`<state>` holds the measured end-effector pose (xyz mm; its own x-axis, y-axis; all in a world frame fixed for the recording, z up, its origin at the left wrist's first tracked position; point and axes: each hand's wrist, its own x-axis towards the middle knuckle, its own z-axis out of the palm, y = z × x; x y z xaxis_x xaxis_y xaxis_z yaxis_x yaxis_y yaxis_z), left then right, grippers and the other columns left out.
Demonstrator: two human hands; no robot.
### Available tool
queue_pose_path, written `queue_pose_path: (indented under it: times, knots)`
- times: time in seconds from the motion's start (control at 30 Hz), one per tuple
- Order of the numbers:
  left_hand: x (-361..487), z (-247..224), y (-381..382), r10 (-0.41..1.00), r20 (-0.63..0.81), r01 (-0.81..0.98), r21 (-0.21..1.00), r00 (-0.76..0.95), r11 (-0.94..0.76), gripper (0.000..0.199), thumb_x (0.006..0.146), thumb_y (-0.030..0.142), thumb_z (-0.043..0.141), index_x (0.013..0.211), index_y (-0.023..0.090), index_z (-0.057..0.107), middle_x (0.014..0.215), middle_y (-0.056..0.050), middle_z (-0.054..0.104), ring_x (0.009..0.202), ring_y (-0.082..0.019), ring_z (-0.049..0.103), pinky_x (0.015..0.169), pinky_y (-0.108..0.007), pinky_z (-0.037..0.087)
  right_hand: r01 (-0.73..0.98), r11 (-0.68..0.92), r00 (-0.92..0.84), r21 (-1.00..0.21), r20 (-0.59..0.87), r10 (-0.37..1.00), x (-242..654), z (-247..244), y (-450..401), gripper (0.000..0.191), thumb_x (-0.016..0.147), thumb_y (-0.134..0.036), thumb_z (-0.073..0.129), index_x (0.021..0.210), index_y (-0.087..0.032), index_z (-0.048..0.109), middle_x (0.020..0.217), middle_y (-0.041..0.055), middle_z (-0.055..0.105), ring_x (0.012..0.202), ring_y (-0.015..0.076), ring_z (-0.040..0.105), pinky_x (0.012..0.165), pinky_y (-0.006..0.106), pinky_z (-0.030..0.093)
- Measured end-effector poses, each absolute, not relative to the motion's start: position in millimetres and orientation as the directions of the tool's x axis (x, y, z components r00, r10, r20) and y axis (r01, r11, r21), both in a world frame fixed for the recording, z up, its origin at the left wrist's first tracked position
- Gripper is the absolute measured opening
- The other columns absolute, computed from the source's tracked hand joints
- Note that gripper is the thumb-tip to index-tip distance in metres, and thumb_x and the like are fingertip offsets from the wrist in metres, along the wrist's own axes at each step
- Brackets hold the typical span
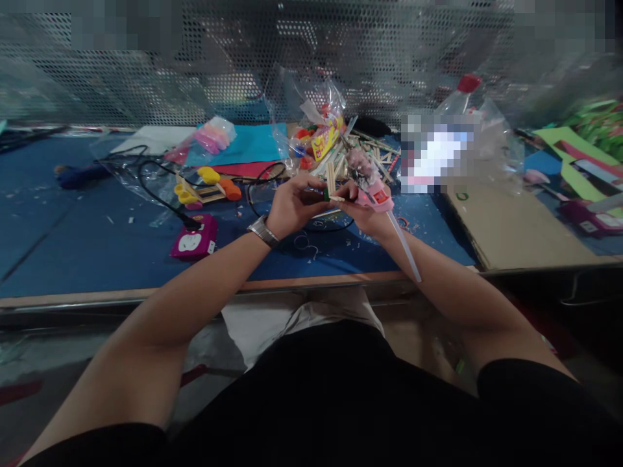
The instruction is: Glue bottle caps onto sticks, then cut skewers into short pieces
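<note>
My left hand point(293, 206) pinches a small piece made of pale wooden sticks point(331, 178), with something dark green at its lower side. The sticks stand upright between my two hands. In my right hand point(366, 215) is a pink hot glue gun point(377, 196), with a long whitish glue stick point(405, 248) jutting from its back toward me. My right fingertips also touch the base of the stick piece. The glue gun's nozzle end is hard to make out against the clutter. To the left lies a small stick-built toy car point(202, 194) with yellow and orange wheels.
A purple power socket box point(195, 239) with a black cable sits at left on the blue table point(97, 266). Behind my hands are loose sticks point(384, 152), plastic bags and a yellow packet point(327, 139). Flat cardboard point(516, 227) lies at right. A perforated metal screen point(219, 58) rises behind.
</note>
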<state>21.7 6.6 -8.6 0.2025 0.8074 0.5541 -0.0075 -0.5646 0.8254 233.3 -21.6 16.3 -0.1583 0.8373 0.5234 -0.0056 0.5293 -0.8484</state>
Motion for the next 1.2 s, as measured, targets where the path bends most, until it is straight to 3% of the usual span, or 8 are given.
queue_pose_path:
  times: [0.37,0.73,0.9,1.03,1.2]
  knots:
    - [24,-10,8,0.792,0.584,-0.037,0.808,0.175,-0.588,0.063,0.068,0.064,0.106,0.101,0.019,0.077,0.102,-0.004,0.077,0.084,-0.016,0.08,0.074,-0.027,0.07,-0.035,0.516,-0.168,-0.856,0.514,0.841,231,13,-18,0.05,0.081,-0.044,0.097,0.077,-0.027,0.051,0.091,0.0022,0.082,0.096,0.0247,0.08,0.097,0.046,0.066]
    - [23,-4,2,0.839,0.51,0.0,0.855,0.19,-0.519,0.064,0.067,0.064,0.106,0.102,0.018,0.077,0.101,-0.006,0.078,0.085,-0.017,0.08,0.072,-0.026,0.068,-0.016,0.522,-0.158,-0.853,0.518,0.841,231,14,-20,0.053,0.079,-0.049,0.099,0.076,-0.027,0.051,0.091,0.0023,0.082,0.096,0.026,0.079,0.099,0.049,0.066]
    - [21,0,-1,0.853,0.474,0.043,0.868,0.219,-0.494,0.061,0.069,0.056,0.107,0.105,0.018,0.077,0.1,-0.007,0.079,0.082,-0.016,0.078,0.069,-0.024,0.065,0.003,0.524,-0.185,-0.852,0.514,0.837,233,15,-19,0.052,0.082,-0.047,0.098,0.076,-0.027,0.051,0.093,0.0038,0.079,0.096,0.0241,0.075,0.097,0.045,0.065]
    - [20,-1,0,0.849,0.463,0.036,0.873,0.256,-0.487,0.063,0.071,0.047,0.106,0.117,0.017,0.075,0.116,-0.009,0.076,0.084,-0.015,0.079,0.076,-0.026,0.068,0.037,0.484,-0.226,-0.874,0.464,0.857,235,17,-18,0.053,0.08,-0.05,0.097,0.079,-0.027,0.05,0.094,0.0039,0.076,0.096,0.0227,0.072,0.096,0.043,0.064]
    - [17,-7,8,0.824,0.46,-0.056,0.881,0.331,-0.47,0.08,0.066,0.046,0.109,0.132,0.024,0.071,0.131,-0.011,0.073,0.092,-0.02,0.083,0.081,-0.033,0.072,-0.058,0.455,-0.234,-0.888,0.456,0.859,233,17,-17,0.059,0.076,-0.058,0.099,0.08,-0.028,0.048,0.093,0.002,0.074,0.096,0.0232,0.071,0.096,0.043,0.063]
